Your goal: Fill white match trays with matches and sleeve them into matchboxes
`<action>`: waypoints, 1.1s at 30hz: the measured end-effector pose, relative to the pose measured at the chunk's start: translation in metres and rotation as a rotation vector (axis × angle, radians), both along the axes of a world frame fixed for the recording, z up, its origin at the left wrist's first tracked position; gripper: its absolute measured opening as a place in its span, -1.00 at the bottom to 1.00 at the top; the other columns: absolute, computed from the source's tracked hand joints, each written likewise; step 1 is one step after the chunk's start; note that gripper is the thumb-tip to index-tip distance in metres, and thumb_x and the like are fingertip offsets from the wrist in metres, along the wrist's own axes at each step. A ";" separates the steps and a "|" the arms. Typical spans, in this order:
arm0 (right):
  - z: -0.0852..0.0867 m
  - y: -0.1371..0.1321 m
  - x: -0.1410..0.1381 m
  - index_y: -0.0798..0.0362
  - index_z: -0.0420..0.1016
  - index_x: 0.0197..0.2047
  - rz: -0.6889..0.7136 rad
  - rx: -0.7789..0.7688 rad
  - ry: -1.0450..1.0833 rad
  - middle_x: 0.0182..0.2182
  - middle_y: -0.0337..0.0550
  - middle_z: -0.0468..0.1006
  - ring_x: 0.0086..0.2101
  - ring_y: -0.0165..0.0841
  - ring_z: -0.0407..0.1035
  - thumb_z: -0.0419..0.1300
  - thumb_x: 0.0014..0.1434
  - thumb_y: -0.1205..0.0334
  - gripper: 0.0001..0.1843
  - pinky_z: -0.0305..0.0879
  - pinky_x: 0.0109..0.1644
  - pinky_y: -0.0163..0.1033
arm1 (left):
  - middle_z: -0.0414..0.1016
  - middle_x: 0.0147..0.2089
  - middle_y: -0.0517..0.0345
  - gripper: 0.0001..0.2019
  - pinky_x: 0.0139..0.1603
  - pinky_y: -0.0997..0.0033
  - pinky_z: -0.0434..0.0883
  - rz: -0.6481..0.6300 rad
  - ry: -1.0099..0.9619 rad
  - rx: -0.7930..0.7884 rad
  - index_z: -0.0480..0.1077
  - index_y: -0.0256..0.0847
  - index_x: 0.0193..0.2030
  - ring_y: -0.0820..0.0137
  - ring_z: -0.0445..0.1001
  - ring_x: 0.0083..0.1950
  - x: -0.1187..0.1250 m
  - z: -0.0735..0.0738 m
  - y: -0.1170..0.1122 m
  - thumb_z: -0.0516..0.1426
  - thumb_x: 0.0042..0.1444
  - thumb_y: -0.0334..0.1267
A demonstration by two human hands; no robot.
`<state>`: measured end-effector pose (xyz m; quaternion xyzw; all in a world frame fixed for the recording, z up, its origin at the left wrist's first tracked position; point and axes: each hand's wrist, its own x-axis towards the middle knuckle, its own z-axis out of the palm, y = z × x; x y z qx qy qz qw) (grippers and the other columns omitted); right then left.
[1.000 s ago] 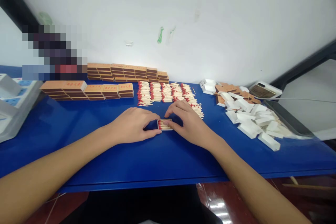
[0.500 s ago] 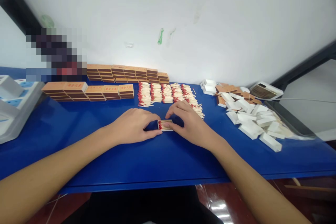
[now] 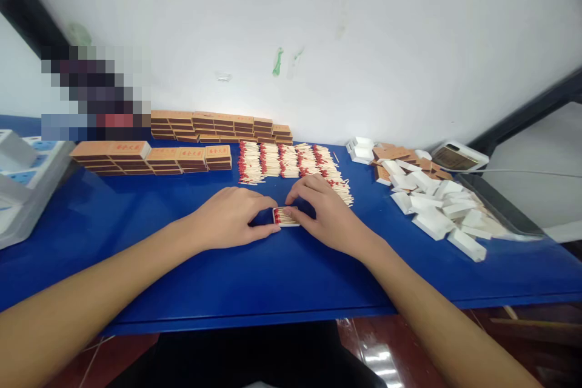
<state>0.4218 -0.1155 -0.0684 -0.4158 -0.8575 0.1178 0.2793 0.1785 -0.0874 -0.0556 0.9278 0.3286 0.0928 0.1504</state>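
Note:
A small white matchbox tray point(image 3: 275, 224) lies on the blue table, filled with red-tipped matches point(image 3: 282, 216). My left hand point(image 3: 231, 217) steadies its left end between curved thumb and forefinger. From the right, my right hand point(image 3: 325, 212) reaches over the tray; its thumb presses on the matches, and its forefinger bends down at the far edge. The right end of the tray is partly covered by that hand. Just beyond my hands, loose matches point(image 3: 290, 162) lie in several rows, red heads mostly to the left.
Closed matchboxes point(image 3: 170, 157) stand stacked at the left, with another stack point(image 3: 222, 124) along the wall. At right lie a pile of white trays point(image 3: 425, 206), brown box sleeves point(image 3: 394, 153), a white device point(image 3: 459, 156) with a cable, and a dark phone-like slab point(image 3: 498, 203). A power strip point(image 3: 27, 206) sits far left.
The right thumb has shifted slightly up and left over the tray, and the matches inside show more evenly spread. My left hand stays in place.

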 end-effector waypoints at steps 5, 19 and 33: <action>0.003 0.002 0.007 -0.04 0.49 -0.14 -0.041 0.044 0.064 -0.15 -0.10 0.54 -0.08 -0.19 0.38 0.23 0.44 0.23 -0.95 0.33 0.09 0.00 | 0.45 -0.45 0.29 -0.74 -0.39 0.43 0.17 0.017 -0.058 -0.020 0.58 -0.15 -0.06 0.46 0.42 -0.45 -0.003 -0.001 0.001 0.21 0.34 -0.02; 0.047 0.162 0.030 0.13 0.60 -0.39 -0.604 -0.332 0.195 -0.44 -0.02 0.65 -0.49 -0.35 0.41 0.25 0.37 0.07 -0.63 0.29 -0.38 -0.22 | 0.40 -0.51 0.30 -0.66 -0.40 0.42 0.16 0.142 -0.101 0.002 0.60 -0.10 0.10 0.44 0.38 -0.49 -0.012 -0.010 0.012 0.21 0.32 0.00; 0.031 0.202 -0.008 0.07 0.49 0.24 -0.730 -0.506 0.054 0.18 0.02 0.53 0.04 -0.16 0.52 0.28 0.43 0.05 -0.58 0.54 0.11 0.05 | 0.47 -0.46 0.23 -0.62 -0.37 0.37 0.20 0.169 -0.034 0.004 0.57 -0.09 0.15 0.36 0.44 -0.44 -0.014 -0.010 0.012 0.16 0.37 0.04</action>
